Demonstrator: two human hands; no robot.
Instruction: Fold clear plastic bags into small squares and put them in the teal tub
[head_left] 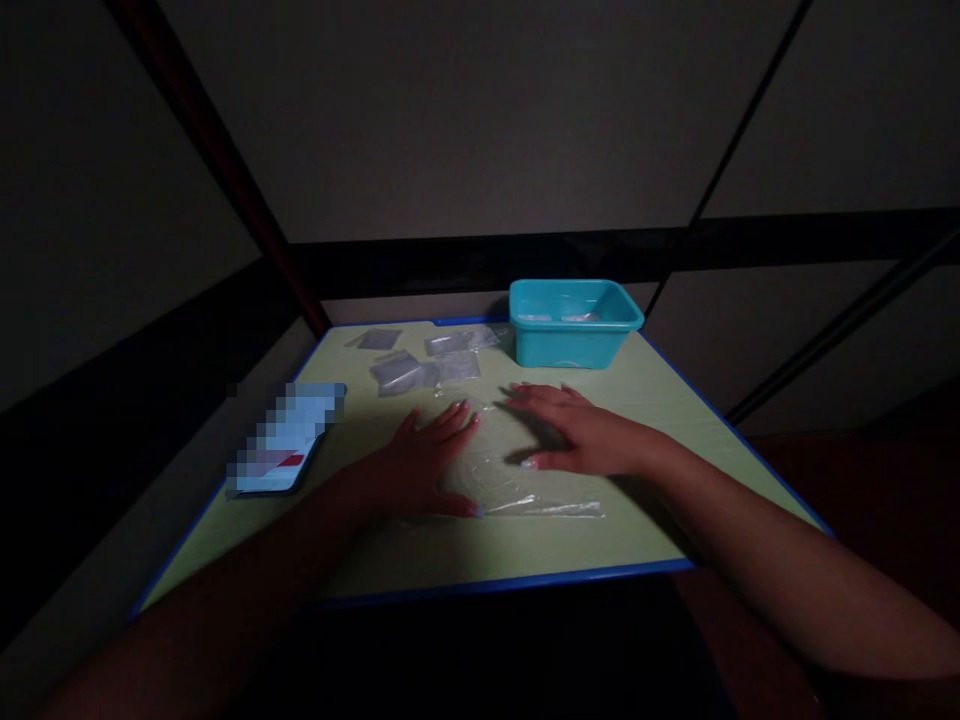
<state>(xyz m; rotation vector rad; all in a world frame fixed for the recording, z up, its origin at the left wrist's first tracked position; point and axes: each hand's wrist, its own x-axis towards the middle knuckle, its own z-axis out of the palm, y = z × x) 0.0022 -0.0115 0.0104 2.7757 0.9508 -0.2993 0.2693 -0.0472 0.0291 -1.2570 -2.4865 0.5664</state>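
A clear plastic bag (510, 485) lies flat on the pale green table (525, 555), its near edge catching the light. My left hand (431, 455) rests on the left part of this bag with fingers spread and holds nothing. To its right, my right hand (566, 430) is open over the bag's right side, palm down, and casts a shadow beneath. Whether the right fingertips touch the plastic, I cannot tell. Beyond my left hand are several small folded clear plastic packets (401, 372), spread loosely on the table.
At the back right stands a turquoise plastic basket (574, 345) with some clear plastic inside. A phone (289, 440) with a lit, blurred-out screen lies at the left edge. Blue trim (510, 582) borders the table, and a wall panel (480, 130) rises behind it.
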